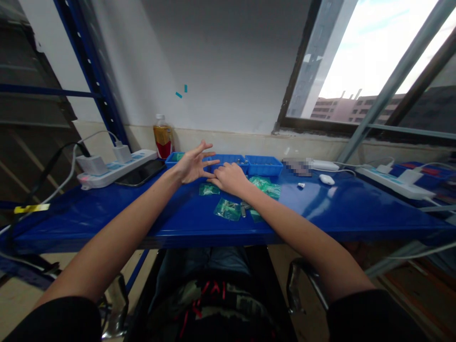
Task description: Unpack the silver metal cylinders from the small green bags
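Observation:
My left hand is raised a little above the blue bench, fingers spread wide and holding nothing. My right hand rests knuckles up on the bench beside it, fingers curled together at the tips near the left hand's fingers; whether anything is pinched there is hidden. Several small green plastic bags lie on the bench just in front of and beside the right hand. Small metal parts lie among them. Blue plastic trays stand in a row just behind both hands.
A bottle with orange liquid stands at the wall. A white power strip with chargers and a dark phone lie at the left. Another power strip, a white earbud case and cables lie at the right.

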The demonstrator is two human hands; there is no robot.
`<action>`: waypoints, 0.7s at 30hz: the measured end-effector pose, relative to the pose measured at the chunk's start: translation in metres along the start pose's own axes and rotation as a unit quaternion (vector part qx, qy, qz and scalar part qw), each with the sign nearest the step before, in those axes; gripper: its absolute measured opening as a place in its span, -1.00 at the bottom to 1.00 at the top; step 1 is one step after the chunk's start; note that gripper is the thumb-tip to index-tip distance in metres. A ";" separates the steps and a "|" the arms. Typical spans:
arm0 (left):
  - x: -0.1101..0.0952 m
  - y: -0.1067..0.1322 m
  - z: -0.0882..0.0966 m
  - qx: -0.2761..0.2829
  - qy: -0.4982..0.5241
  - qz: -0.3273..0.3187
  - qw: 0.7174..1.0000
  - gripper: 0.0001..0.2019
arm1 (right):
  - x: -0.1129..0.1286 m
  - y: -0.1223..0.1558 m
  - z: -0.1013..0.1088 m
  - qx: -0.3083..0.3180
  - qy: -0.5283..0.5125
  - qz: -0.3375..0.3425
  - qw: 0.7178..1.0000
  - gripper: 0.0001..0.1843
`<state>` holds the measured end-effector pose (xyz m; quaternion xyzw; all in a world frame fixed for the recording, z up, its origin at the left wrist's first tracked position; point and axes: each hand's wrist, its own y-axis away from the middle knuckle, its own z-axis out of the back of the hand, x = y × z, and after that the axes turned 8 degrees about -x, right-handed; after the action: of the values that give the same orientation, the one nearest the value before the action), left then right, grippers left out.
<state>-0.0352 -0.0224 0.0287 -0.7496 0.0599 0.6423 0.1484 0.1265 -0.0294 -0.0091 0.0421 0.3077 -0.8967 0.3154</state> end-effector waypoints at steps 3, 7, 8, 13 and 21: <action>0.000 0.001 -0.001 0.012 -0.029 -0.025 0.999 -0.38 | 0.002 -0.002 0.001 0.020 -0.004 -0.023 1.000 -0.46; 0.004 0.001 -0.004 0.013 -0.022 -0.025 0.999 -0.42 | 0.003 0.000 0.003 0.047 -0.014 -0.039 0.998 -0.46; 0.005 0.001 -0.004 0.009 -0.009 -0.023 1.000 -0.44 | 0.003 0.000 0.003 0.050 -0.013 -0.044 0.998 -0.46; 0.009 -0.001 -0.009 -0.020 0.058 -0.036 0.997 -0.43 | 0.005 0.001 0.005 0.044 -0.006 -0.081 0.996 -0.45; 0.009 0.000 -0.014 -0.046 0.016 -0.068 0.996 -0.42 | 0.008 0.000 0.009 0.042 -0.011 -0.105 0.994 -0.49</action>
<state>-0.0202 -0.0256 0.0221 -0.7682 -0.0185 0.6205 0.1565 0.1215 -0.0388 -0.0044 0.0127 0.2693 -0.9373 0.2209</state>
